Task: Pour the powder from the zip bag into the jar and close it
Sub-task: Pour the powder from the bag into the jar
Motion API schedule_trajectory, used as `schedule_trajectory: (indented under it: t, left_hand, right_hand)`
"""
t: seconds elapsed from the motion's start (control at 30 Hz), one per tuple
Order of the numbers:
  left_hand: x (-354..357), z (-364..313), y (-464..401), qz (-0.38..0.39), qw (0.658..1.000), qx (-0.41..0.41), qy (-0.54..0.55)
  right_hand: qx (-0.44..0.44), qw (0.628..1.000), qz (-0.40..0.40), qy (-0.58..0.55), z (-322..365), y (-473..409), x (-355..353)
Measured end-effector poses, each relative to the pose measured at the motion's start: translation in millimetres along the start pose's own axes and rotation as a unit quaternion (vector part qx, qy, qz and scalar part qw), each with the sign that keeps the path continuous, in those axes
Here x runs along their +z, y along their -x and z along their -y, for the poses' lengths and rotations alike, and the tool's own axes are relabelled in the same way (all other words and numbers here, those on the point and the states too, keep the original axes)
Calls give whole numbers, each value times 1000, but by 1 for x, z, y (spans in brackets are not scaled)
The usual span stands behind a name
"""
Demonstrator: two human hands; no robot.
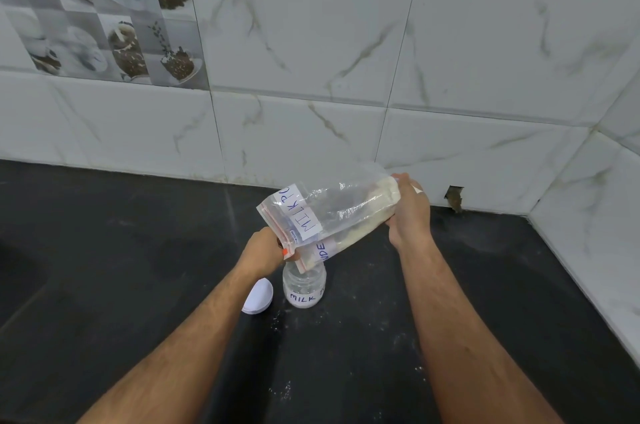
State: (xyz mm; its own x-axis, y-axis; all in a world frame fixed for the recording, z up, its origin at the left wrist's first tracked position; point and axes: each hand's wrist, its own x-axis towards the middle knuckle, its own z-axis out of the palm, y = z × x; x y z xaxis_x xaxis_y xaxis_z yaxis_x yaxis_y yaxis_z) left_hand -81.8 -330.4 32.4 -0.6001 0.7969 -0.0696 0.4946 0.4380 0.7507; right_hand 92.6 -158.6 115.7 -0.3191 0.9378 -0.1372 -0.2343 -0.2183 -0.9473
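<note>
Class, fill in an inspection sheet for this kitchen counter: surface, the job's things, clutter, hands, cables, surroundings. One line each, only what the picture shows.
Surface: black countertop, dusted with white specks in front of the jar.
Job's things: zip bag tilted, open corner down over the clear jar; powder sits at the raised end. White lid lies beside the jar, off it.
Clutter: nothing seen.
Hands: left hand pinches the bag's mouth at the jar; right hand grips the raised end.
Cables: nothing seen.
Surroundings: marbled white wall tiles, a chipped hole at their base.
</note>
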Motion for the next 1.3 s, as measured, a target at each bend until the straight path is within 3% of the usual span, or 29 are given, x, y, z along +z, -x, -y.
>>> schedule_trajectory:
  t: [0.27,0.6,0.83,1.3]
  left_hand:
    - [6,17,1,-10,998,-29,48]
    - [10,24,1,-9,997,-9,78]
    - [12,31,0,-11,997,-3,71]
    - [14,34,-4,-14,998,-10,65]
  right_hand:
    - [-7,1000,17,16,0,5,9]
    - [-16,998,41,34,-1,8,11]
    - [25,985,94,-141,-1,23,5]
    - [-9,987,128,-99,-4,25,7]
